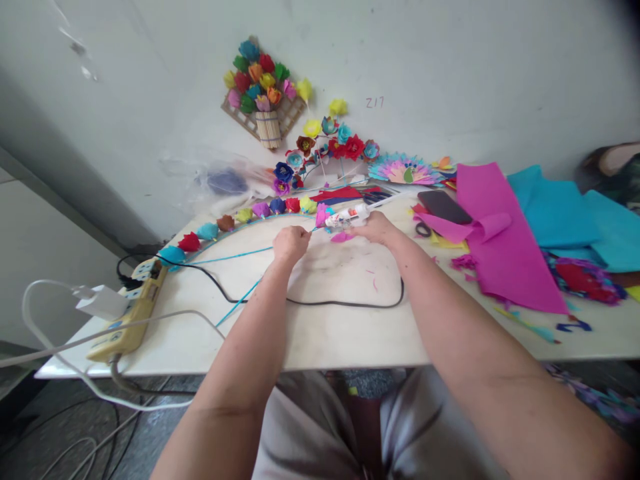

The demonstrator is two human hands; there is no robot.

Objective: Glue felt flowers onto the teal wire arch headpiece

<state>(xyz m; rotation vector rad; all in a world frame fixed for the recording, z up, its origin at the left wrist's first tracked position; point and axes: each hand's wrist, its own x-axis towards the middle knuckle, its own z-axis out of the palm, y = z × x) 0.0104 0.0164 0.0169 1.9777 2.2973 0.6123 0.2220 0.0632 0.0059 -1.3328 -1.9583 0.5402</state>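
Note:
My left hand [291, 243] is closed in a pinch on a thin blue stick [235, 256] that runs across the white table [320, 333]. My right hand [376, 228] is wrapped round a white glue gun [346, 216], its nozzle pointing left at a pink paper flower [323, 215] at the stick's end. A pink scrap [342, 237] lies just under the gun. The gun's black cord [345, 303] loops over the table in front of me.
A curved row of paper flowers [235, 221] arcs along the table's left back. Pink sheets [500, 240] and blue sheets [575, 217], a dark phone [444, 207] and scissors [423, 230] lie right. A yellow power strip [127, 313] sits at the left edge. Flower decorations [263, 87] hang on the wall.

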